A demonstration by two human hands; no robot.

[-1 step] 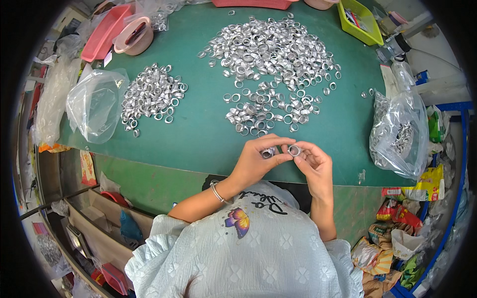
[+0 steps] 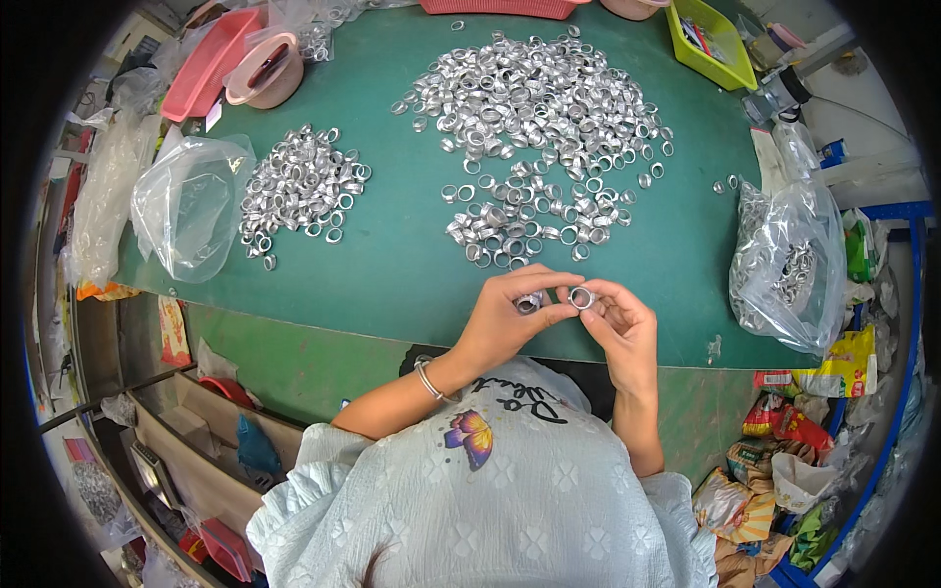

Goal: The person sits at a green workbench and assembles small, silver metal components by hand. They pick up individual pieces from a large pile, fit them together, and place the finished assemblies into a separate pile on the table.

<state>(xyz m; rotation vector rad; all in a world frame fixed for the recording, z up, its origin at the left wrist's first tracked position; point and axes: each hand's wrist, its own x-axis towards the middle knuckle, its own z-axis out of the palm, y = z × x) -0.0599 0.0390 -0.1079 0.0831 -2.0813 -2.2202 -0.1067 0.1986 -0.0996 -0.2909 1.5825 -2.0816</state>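
Observation:
Near the front edge of the green table, my left hand and my right hand meet at the fingertips. Between them is a silver metal ring, pinched by my right thumb and fingers, with my left fingertips against its side. More metal rings are tucked into my curled left hand; how many is partly hidden by the fingers. Just beyond my hands lies a small group of loose rings, running into a large heap of rings. Farther left sits a separate, smaller pile of rings.
A clear plastic bag lies left of the smaller pile. At the right edge stands a clear bag of rings. Pink bowl, pink tray and yellow-green basket line the far side. Packets fill a blue-framed shelf.

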